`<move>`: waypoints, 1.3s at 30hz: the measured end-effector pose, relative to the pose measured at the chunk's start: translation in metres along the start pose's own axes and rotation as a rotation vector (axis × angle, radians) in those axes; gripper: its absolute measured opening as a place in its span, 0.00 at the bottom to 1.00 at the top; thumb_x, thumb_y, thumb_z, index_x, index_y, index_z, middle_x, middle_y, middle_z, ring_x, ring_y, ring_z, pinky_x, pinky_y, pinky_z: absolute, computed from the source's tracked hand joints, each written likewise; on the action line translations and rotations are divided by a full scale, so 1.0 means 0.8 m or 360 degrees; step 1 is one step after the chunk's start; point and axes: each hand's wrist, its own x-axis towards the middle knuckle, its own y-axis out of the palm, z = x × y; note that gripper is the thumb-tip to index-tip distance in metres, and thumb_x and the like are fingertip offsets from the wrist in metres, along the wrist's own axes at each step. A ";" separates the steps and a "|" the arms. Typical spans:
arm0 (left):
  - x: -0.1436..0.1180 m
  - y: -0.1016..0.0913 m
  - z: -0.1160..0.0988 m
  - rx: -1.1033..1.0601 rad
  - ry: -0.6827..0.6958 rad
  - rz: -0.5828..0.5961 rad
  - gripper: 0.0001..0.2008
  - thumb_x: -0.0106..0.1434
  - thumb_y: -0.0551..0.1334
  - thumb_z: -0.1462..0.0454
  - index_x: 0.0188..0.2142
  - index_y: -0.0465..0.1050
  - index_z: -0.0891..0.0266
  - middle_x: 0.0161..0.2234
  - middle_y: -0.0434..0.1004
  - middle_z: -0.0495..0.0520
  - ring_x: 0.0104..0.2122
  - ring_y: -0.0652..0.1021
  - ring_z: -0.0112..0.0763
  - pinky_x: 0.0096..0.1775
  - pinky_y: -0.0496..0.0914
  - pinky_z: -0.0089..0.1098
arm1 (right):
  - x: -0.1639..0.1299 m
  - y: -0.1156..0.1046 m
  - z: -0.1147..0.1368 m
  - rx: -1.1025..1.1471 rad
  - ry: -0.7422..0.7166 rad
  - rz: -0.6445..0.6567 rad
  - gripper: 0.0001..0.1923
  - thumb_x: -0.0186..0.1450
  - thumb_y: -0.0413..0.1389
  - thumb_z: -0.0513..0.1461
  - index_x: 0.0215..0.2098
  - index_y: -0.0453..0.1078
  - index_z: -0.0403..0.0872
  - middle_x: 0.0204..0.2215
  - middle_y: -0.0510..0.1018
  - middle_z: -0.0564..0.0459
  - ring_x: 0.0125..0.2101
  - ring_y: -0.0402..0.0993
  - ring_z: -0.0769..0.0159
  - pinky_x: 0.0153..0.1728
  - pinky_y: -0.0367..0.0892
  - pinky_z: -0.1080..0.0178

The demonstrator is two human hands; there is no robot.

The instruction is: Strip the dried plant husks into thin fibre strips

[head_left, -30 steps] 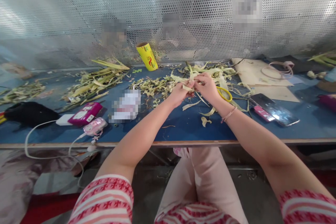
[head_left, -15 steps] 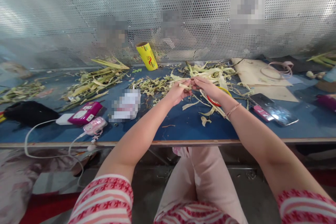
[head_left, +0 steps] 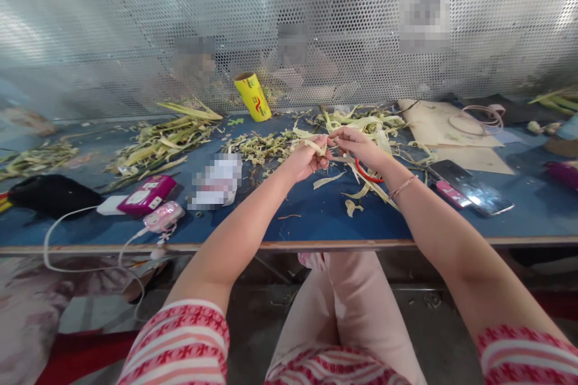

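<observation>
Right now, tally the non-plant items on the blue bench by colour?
Yellow: 1, the roll
Magenta: 1, the power bank
Pink: 2, the small gadget, the pink case
Black: 2, the phone, the black pouch
White: 1, the charger
Total: 7

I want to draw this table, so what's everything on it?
leaf strips: many, pale green, back middle
leaf pile: one, green-yellow, back left
roll: one, yellow, by the mesh wall
phone: one, black, right
pink box: one, magenta, left
cable: one, white, left edge
black cloth: one, far left
cardboard: tan, back right
table: one, blue
left hand: holds a strip
right hand: pinches the same strip
</observation>
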 end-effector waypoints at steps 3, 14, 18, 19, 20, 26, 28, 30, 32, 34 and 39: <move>0.002 -0.001 0.001 0.0017 0.0004 -0.0078 0.10 0.68 0.59 0.59 0.33 0.71 0.63 0.19 0.71 0.47 0.15 0.68 0.19 0.22 0.66 0.23 | 0.002 -0.004 0.005 -0.0037 -0.0050 -0.0149 0.08 0.58 0.61 0.41 0.34 0.72 0.46 0.23 0.68 0.58 0.24 0.63 0.71 0.30 0.62 0.64; -0.003 0.002 -0.005 -0.0033 -0.0207 0.0016 0.09 0.70 0.57 0.61 0.33 0.67 0.61 0.17 0.65 0.44 0.14 0.65 0.19 0.20 0.61 0.22 | -0.015 -0.022 0.048 0.0341 0.0033 -0.0199 0.09 0.61 0.58 0.43 0.27 0.72 0.46 0.21 0.73 0.53 0.23 0.70 0.67 0.29 0.70 0.60; -0.002 0.004 -0.002 0.0074 -0.0265 0.0013 0.09 0.69 0.57 0.62 0.32 0.66 0.61 0.16 0.64 0.44 0.13 0.65 0.18 0.20 0.60 0.23 | -0.017 -0.021 0.049 0.0431 -0.0052 0.0005 0.07 0.56 0.65 0.41 0.28 0.76 0.46 0.26 0.79 0.52 0.27 0.76 0.66 0.34 0.74 0.59; -0.001 0.003 -0.001 0.0110 -0.0270 0.0014 0.08 0.69 0.58 0.62 0.32 0.66 0.61 0.16 0.65 0.44 0.13 0.65 0.19 0.20 0.61 0.22 | -0.016 -0.018 0.048 0.0445 -0.0072 0.0067 0.09 0.53 0.68 0.42 0.30 0.76 0.47 0.27 0.79 0.53 0.28 0.76 0.66 0.34 0.74 0.60; 0.000 0.003 0.001 0.0153 -0.0272 0.0020 0.08 0.68 0.58 0.62 0.33 0.67 0.61 0.16 0.66 0.44 0.14 0.66 0.19 0.20 0.61 0.23 | -0.015 -0.015 0.047 0.0451 -0.0088 0.0114 0.13 0.50 0.70 0.43 0.31 0.77 0.47 0.27 0.80 0.53 0.29 0.77 0.66 0.34 0.74 0.61; -0.004 0.006 0.007 0.0477 -0.0235 0.0161 0.07 0.64 0.62 0.61 0.33 0.68 0.62 0.18 0.70 0.47 0.17 0.71 0.22 0.22 0.66 0.24 | -0.011 0.004 0.048 0.0190 -0.0213 -0.0099 0.18 0.55 0.67 0.52 0.25 0.75 0.45 0.22 0.75 0.55 0.21 0.65 0.74 0.23 0.64 0.68; -0.007 0.010 0.008 0.0538 -0.0184 0.0194 0.05 0.64 0.61 0.64 0.33 0.69 0.63 0.18 0.69 0.46 0.18 0.72 0.22 0.23 0.67 0.23 | -0.013 0.008 0.051 0.0019 -0.0235 -0.0144 0.18 0.57 0.66 0.51 0.23 0.74 0.45 0.19 0.71 0.56 0.20 0.62 0.75 0.21 0.61 0.68; -0.010 0.014 0.008 0.0555 -0.0138 0.0200 0.04 0.64 0.58 0.67 0.33 0.69 0.64 0.17 0.67 0.46 0.18 0.71 0.22 0.22 0.66 0.23 | -0.015 0.012 0.052 -0.0021 -0.0232 -0.0108 0.18 0.56 0.66 0.51 0.22 0.74 0.45 0.19 0.69 0.56 0.20 0.63 0.74 0.21 0.61 0.67; -0.011 0.018 0.010 0.0557 -0.0132 0.0195 0.05 0.64 0.56 0.68 0.33 0.70 0.64 0.16 0.67 0.46 0.17 0.70 0.22 0.22 0.65 0.23 | -0.016 0.017 0.051 -0.0020 -0.0224 -0.0062 0.17 0.55 0.67 0.50 0.23 0.76 0.46 0.22 0.70 0.55 0.21 0.64 0.73 0.21 0.63 0.66; -0.011 0.021 0.011 0.0572 -0.0164 0.0192 0.06 0.64 0.56 0.68 0.31 0.70 0.65 0.16 0.68 0.47 0.17 0.70 0.22 0.21 0.65 0.23 | -0.016 0.021 0.050 -0.0069 -0.0230 -0.0068 0.13 0.55 0.67 0.48 0.25 0.78 0.46 0.27 0.72 0.53 0.23 0.66 0.73 0.22 0.65 0.66; -0.015 0.025 0.010 0.0636 -0.0230 0.0284 0.08 0.63 0.56 0.69 0.29 0.72 0.67 0.14 0.67 0.48 0.15 0.69 0.22 0.20 0.65 0.23 | -0.016 0.031 0.049 -0.0061 -0.0165 -0.0009 0.09 0.58 0.64 0.44 0.25 0.79 0.46 0.28 0.76 0.52 0.27 0.71 0.70 0.26 0.68 0.67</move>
